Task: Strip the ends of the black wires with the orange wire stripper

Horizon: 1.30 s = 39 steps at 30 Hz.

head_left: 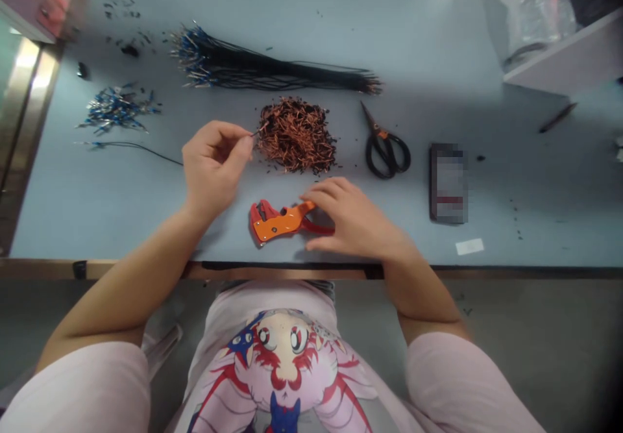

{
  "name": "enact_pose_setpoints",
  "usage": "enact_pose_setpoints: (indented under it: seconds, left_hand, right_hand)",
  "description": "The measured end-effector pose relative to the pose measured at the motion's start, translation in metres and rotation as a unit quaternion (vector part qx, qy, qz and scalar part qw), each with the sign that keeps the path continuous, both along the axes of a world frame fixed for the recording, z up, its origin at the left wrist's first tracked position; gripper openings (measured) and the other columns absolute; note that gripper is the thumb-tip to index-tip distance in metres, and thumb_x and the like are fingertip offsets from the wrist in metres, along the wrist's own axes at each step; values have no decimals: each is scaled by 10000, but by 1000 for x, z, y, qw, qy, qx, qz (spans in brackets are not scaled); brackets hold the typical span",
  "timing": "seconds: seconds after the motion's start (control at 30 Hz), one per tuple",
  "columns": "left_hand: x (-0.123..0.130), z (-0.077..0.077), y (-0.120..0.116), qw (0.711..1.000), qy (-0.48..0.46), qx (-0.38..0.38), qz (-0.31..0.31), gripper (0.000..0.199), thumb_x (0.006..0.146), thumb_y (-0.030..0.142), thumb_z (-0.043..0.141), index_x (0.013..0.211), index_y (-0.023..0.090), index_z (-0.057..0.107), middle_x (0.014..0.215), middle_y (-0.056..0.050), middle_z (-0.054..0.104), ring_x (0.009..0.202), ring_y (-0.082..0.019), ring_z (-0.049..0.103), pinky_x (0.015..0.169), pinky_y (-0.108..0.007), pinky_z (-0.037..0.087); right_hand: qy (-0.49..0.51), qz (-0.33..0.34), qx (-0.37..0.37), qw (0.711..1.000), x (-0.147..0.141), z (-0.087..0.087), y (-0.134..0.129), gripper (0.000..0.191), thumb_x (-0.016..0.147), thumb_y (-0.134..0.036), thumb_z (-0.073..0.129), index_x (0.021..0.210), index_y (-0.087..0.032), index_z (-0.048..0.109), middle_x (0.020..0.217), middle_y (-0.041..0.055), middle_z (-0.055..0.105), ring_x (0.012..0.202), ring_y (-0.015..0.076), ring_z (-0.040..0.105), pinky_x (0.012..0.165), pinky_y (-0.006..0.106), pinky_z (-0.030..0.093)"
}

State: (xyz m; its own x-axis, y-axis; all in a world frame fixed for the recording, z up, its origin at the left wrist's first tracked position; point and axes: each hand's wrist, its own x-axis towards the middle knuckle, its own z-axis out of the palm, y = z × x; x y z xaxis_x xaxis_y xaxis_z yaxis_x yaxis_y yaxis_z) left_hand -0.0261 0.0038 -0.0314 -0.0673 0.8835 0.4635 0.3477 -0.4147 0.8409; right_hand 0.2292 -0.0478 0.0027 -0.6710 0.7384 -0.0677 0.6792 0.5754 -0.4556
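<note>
View: head, looking down at my tabletop (423, 37).
Left hand: my left hand (214, 163), over the tabletop left of its middle, is closed in a pinch, thumb against forefinger, on the black wire (141, 148).
Wire: its short bare end pokes out from my fingertips beside the copper scraps (298, 136); the rest trails behind my hand to a metal-tipped blue end toward the tabletop's left edge.
Right hand: my right hand (350, 219) is loosely half open around the handles of the wire stripper (280, 224); I cannot tell how firmly it touches them.
Wire stripper: lying near the tabletop's front edge, orange and red, its jaws apart and pointing left.
Step in hand: I judge that I am steadying one wire while getting hold of the tool.
Next move calls for: I think a full grip on both handles, with the wire end kept straight.
Around: the wire bundle (272, 66) lies beyond the scraps, loose terminals (117, 110) near the left edge, scissors (382, 135) to the right.
Writing: the phone (448, 183) has a blurred screen; the white slip (470, 247) by the front edge shows nothing legible; I can read no brand.
</note>
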Motion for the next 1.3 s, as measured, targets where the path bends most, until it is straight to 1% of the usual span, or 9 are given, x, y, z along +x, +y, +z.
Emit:
enact_pose_setpoints:
  seconds: [0.1,0.27,0.37,0.47,0.63,0.77,0.93,1.17,1.3]
  left_hand:
    - [-3,-3,4,999,-12,-38,16,201,963,423,632,894,237,600,723,26,661,575,-84,589,506,-243,447]
    - [-4,-5,6,999,-16,-49,6,223,965,457,619,910,250,556,758,10,672,613,-111,631,529,-255,499]
    - [-5,-3,7,998,-45,-48,24,216,973,454,603,911,259,536,736,19,648,536,-97,574,469,-251,455]
    - [-5,1,7,994,-89,-44,42,159,967,409,600,925,271,533,662,40,587,458,-90,479,415,-258,372]
    - [-1,3,3,994,-97,-45,14,145,963,391,575,926,250,571,720,16,598,544,-98,512,492,-257,418]
    - [8,10,-10,989,-131,-53,-39,112,912,315,645,874,218,604,709,18,607,570,-94,510,556,-248,450]
    - [23,25,-31,970,-196,-111,-90,46,831,205,690,809,198,650,705,23,630,596,-82,538,586,-215,458]
    - [31,24,-43,943,-217,-201,-155,53,789,240,747,782,192,724,740,6,690,666,-107,591,619,-220,481]
    - [32,23,-44,927,-223,-222,-203,48,801,232,746,821,190,758,840,-24,735,790,-145,656,724,-258,524]
  right_hand:
    - [-42,-6,-6,999,-7,-3,-3,649,697,-384,874,1273,-208,634,1270,148,645,1180,367,548,1008,542,477]
    - [-24,-13,21,999,-13,-8,2,388,738,-266,742,1113,-191,678,1098,127,708,1038,317,636,1032,543,454]
    - [43,-61,40,996,-4,-5,6,380,653,-233,698,1027,-179,673,987,97,745,941,298,692,1116,592,390]
    - [184,-146,9,972,12,-3,11,410,679,-241,666,1086,-190,664,1027,95,750,915,285,714,985,529,520]
    - [430,-171,-230,856,22,-6,18,452,818,-389,538,1223,-202,615,1103,127,741,1006,314,733,858,505,601]
    - [471,-197,-413,754,3,-10,15,459,822,-498,566,1143,-176,627,928,106,711,786,272,713,708,472,622]
    - [522,-184,-573,604,-16,-10,3,395,847,-488,691,1061,-158,648,860,42,682,717,187,685,724,417,630]
    - [536,-67,-654,529,-13,-19,-3,407,869,-475,719,1083,-135,656,878,59,709,741,201,721,740,434,637]
    - [526,8,-680,511,-13,-28,-3,405,914,-476,667,1100,-117,656,895,91,717,757,227,743,726,434,636]
